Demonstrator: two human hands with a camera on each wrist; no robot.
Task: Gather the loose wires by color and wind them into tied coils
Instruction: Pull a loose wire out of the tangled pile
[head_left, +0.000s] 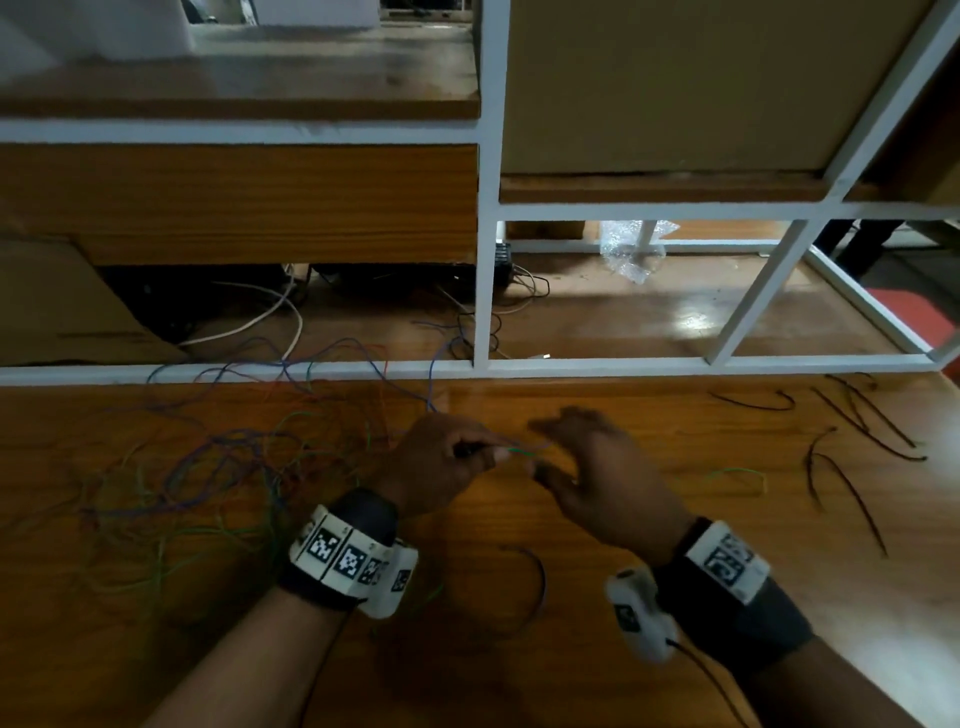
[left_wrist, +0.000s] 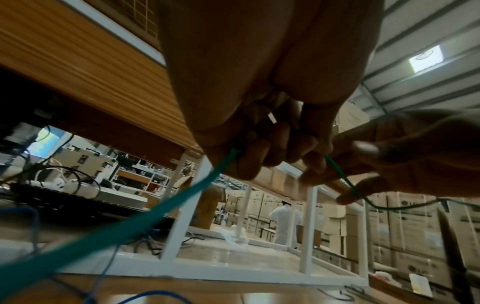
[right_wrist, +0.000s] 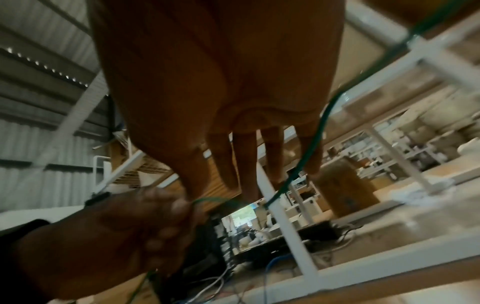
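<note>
My left hand (head_left: 441, 462) is curled around a thin green wire (head_left: 522, 451), pinching it just where it pokes out toward my right hand (head_left: 592, 478). Right fingers are spread loosely, thumb close under the wire's end. Off to my left lies the tangle of loose wires (head_left: 208, 457), blue, purple and green, on the wooden table (head_left: 649, 415). Dark wire pieces (head_left: 852, 447) lie scattered at far right.

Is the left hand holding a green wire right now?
Yes, the left hand has its fingers curled around a green wire that runs out both sides of the fist.
</note>
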